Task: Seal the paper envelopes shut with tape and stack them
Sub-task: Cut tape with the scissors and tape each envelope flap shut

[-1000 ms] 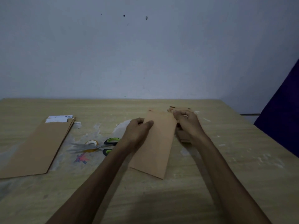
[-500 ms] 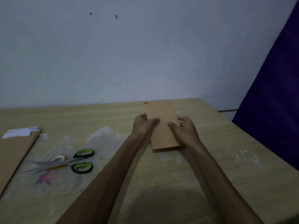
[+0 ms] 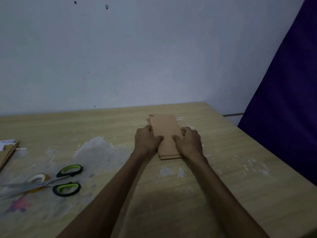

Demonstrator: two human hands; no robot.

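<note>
Head view: wide-angle, looking forward and down over a light wood-grain table [image 3: 223, 169]; dim light, soft focus.
Stack: small pile of brown paper envelopes [image 3: 165, 129], flat on the far centre-right of the table, long axis pointing away; layered near edges visible between the wrists, offset corner at far left.
Left hand [image 3: 147, 141]: on the stack's left edge, fingers curled against the side, thumb lying across the top envelope; gripping.
Right hand [image 3: 188, 142]: on the stack's right edge, fingers curled round the side, thumb on top; gripping.
Surroundings, left: black-and-green-handled scissors [image 3: 56, 181] lying flat, blades pointing left, resting over a roll of clear tape [image 3: 36, 177]; well apart from the stack.
Surroundings, far left: second pile of brown envelopes with white paper on top [image 3: 7, 148], cut off by the frame edge.
Table surface: pale worn patches [image 3: 97, 152] between scissors and stack; faint pink-purple mark [image 3: 18, 205] near the left edge.
Backdrop: plain whitish wall [image 3: 137, 48]; dark purple cloth [image 3: 288, 100] at right, past the table edge.
Obstructions: nothing lying between the scissors and the stack.
Hidden: stack's middle side edges covered by both hands; fingertips behind the stack not visible.
Unclear: envelope count; any tape on flaps cannot be made out; tape roll partly covered by the blades.
</note>
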